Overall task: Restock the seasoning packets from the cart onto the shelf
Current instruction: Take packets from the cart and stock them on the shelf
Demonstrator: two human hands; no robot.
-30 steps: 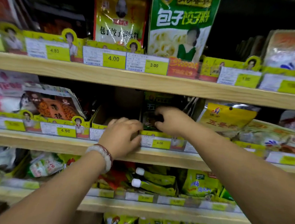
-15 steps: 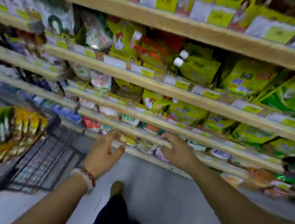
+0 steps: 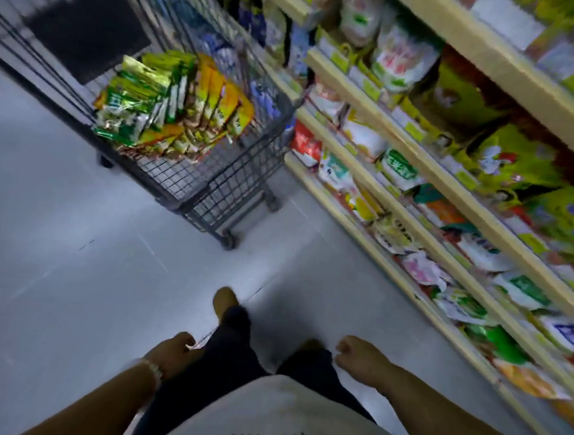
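- Left hand (image 3: 173, 352): hangs low beside the left leg, fingers loosely curled, holding nothing. A pale bead bracelet (image 3: 151, 368) sits on the wrist.
- Right hand (image 3: 360, 358): hangs low beside the right leg, fingers loosely curled inward, holding nothing (motion blur hides finer finger detail).
- Seasoning packets (image 3: 172, 103): a stack of green and yellow-orange packets stands on edge inside the cart (image 3: 212, 184), packed toward its far left part; both hands are well apart from them.
- Cart: dark wire mesh, on castors, parked ahead of the person with its right side just beside the shelf (image 3: 393, 205) edge. The near mesh floor of the basket is bare.
- Shelf: pale wooden tiers run diagonally along the right of the view, from upper centre to lower right. Each front lip carries yellow price tags; bagged goods lie behind the lips (labels too blurred to read).
- Floor (image 3: 70, 251): grey and smooth. Open ground lies to the left of the cart and between the cart and the person's feet; a narrower strip runs along the lowest shelf tier.
- A tan shoe (image 3: 225, 300) points toward the cart; dark trousers and a light shirt fill the bottom centre.
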